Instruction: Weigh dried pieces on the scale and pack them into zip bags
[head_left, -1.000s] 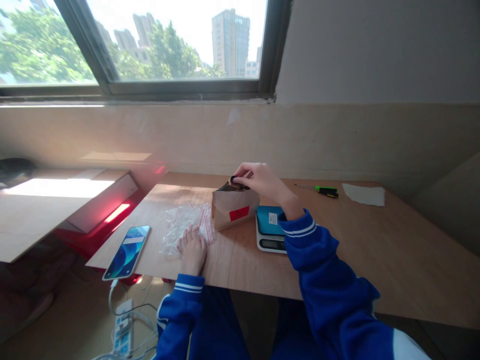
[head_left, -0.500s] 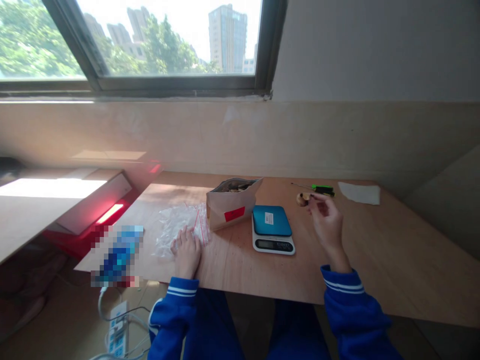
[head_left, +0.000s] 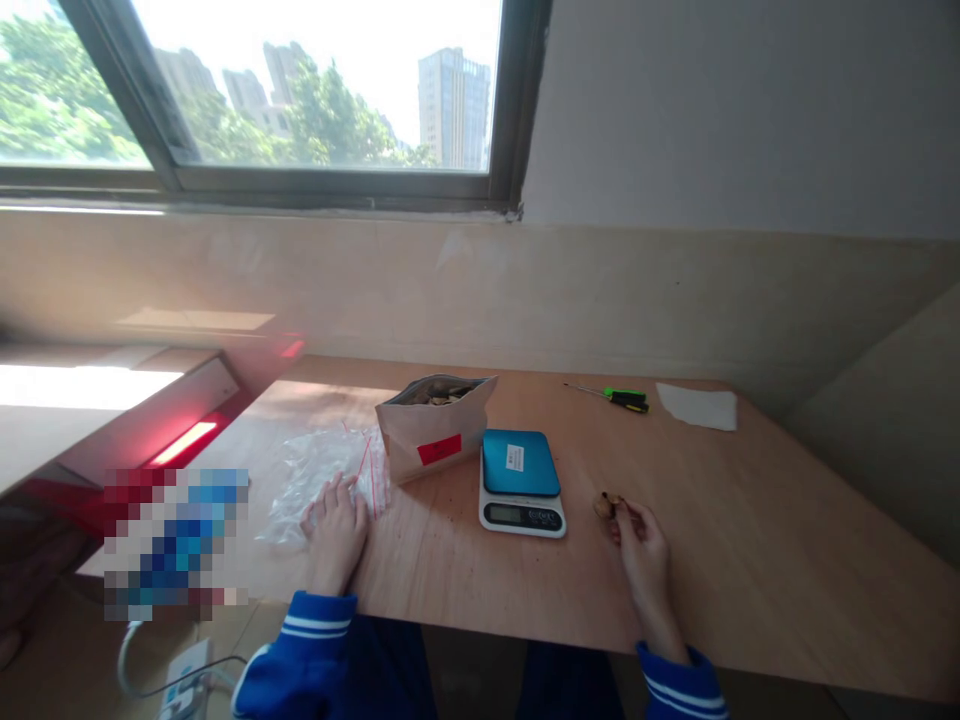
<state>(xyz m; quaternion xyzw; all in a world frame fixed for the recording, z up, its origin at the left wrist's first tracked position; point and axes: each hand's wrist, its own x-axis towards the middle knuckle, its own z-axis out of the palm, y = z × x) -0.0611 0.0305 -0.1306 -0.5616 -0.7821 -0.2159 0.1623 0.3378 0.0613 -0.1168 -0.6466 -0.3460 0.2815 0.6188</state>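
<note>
My right hand [head_left: 639,545] pinches a small, rounded, tan-brown piece that looks like a dried mushroom [head_left: 604,504], held low over the table to the right of the scale. Fingers spread, my left hand [head_left: 335,525] rests on clear zip-seal plastic bags [head_left: 289,485] with red seal lines. Between the hands, a digital kitchen scale [head_left: 521,465] has a bare blue plate and a white body. Just left of it, an open paper pouch [head_left: 405,445] with a red label stands upright, showing brown dried pieces [head_left: 444,397] inside.
Behind my right hand lie two screwdrivers [head_left: 626,400], one green and one black-and-yellow, and a white paper sheet [head_left: 701,407]. A blurred-out blue object [head_left: 184,535] is at the table's left edge. Below it sit a power strip [head_left: 184,680] and cables. A wall and window stand behind.
My right hand has come down and nearer to me, still pinching the brown piece. My left hand remains on the plastic bags. The whole view has shifted a little.
</note>
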